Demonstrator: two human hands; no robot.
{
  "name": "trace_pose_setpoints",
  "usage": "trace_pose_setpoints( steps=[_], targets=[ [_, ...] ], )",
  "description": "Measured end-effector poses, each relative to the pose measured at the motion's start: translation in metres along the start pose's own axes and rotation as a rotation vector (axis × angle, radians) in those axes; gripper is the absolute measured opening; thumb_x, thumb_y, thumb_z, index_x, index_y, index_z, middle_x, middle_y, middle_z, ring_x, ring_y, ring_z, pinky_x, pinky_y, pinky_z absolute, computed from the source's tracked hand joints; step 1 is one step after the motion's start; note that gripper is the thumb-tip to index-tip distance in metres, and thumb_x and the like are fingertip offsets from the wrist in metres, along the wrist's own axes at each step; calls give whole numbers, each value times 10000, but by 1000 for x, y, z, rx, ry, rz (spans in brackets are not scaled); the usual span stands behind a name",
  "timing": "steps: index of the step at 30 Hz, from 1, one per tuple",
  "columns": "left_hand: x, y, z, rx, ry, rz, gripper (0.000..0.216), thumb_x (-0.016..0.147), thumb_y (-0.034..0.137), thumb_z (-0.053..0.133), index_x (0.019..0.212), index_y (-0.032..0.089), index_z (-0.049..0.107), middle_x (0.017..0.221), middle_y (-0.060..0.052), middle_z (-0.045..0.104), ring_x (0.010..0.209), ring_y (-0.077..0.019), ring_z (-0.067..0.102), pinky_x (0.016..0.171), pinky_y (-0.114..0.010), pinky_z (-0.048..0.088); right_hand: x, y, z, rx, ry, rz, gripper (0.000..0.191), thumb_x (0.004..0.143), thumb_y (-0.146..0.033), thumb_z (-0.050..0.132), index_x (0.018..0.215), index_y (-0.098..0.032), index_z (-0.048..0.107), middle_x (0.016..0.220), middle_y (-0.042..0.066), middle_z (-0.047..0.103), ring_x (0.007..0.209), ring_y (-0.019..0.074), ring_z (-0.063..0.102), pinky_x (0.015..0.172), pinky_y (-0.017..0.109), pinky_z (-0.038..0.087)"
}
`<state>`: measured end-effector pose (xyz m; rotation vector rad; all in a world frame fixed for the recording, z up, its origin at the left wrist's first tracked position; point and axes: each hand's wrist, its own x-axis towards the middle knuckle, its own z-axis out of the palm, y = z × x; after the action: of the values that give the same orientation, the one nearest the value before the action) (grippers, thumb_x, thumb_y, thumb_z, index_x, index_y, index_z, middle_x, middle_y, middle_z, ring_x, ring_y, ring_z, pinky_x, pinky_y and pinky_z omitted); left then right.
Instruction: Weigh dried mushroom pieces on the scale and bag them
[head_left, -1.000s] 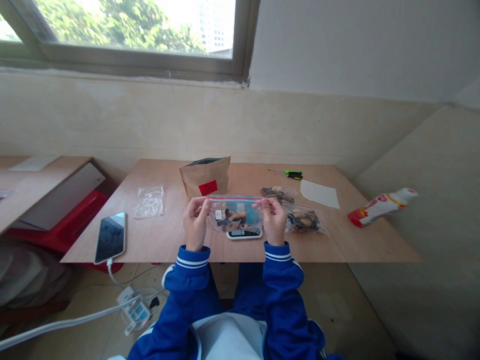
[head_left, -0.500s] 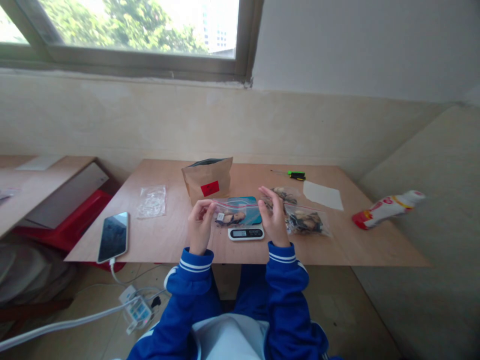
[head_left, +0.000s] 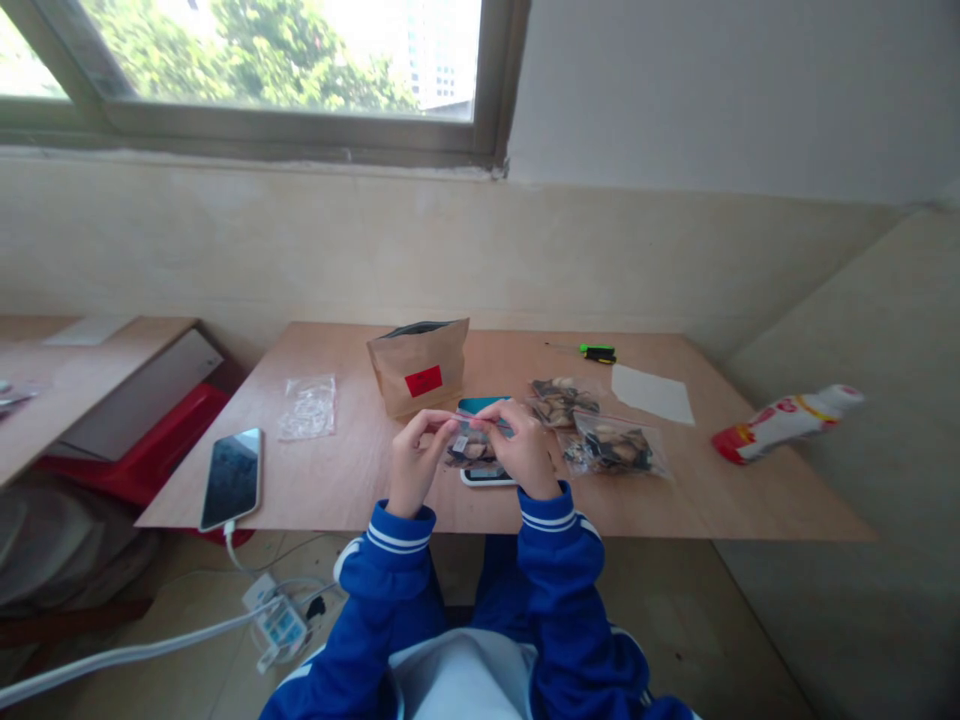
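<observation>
Between my two hands hangs a clear zip bag (head_left: 466,452) with dark and tan dried pieces inside. My left hand (head_left: 418,452) pinches the left part of its top edge. My right hand (head_left: 523,442) pinches the same edge a little to the right, so the fingertips are close together. Below and behind the bag lies a kitchen scale (head_left: 486,479), white with a blue platform, mostly hidden by the bag and my right hand. Right of my right hand, more filled zip bags (head_left: 619,446) lie on the table.
A brown paper pouch (head_left: 421,372) with a red label stands behind my hands. To the left are a clear plastic bag (head_left: 309,408) and a phone (head_left: 232,480) on a cable. Screwdrivers (head_left: 596,352), white paper (head_left: 652,395) and a red-white bottle (head_left: 784,424) are on the right.
My right hand has moved left along the bag's top edge, toward my left hand, and now pinches it. The scale's display has become covered.
</observation>
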<state>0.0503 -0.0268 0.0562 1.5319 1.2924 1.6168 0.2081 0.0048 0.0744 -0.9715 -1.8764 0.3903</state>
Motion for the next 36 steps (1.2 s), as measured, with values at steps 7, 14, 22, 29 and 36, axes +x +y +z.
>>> trace_pose_setpoints(
  steps=[7,14,22,29,36],
  targets=[
    [-1,2,4,-16,18,-4,195,847,383,627,858,190,656,795,-18,701,724,-143,656,677,-248,517,-1,-4,3,-2,14,-31,191,874,-183,520,689,-224,539,676,16,593,701,200,556,661,313,410],
    [-1,4,4,-7,32,17,175,857,359,619,872,194,674,826,-23,715,744,-146,657,699,-259,515,-2,-14,-5,84,-74,19,101,896,-302,563,943,-221,601,890,29,674,848,192,620,803,323,437],
    [-3,8,3,46,-5,53,157,869,335,608,871,201,691,813,-17,709,747,-146,648,700,-256,502,0,-13,-1,66,-7,-22,119,898,-285,572,814,-218,622,787,21,671,768,190,605,747,320,436],
    [-4,13,5,95,-39,144,136,878,304,596,873,203,687,830,-28,691,770,-158,628,716,-271,480,0,-11,3,11,83,-70,177,864,-160,523,705,-230,559,702,19,631,729,206,565,715,337,418],
    [-8,10,11,245,136,179,126,862,321,615,824,220,679,789,-14,678,749,-161,593,721,-294,454,-2,-13,17,17,84,-16,159,883,-206,492,734,-231,542,718,39,618,741,215,571,710,341,443]
  ],
)
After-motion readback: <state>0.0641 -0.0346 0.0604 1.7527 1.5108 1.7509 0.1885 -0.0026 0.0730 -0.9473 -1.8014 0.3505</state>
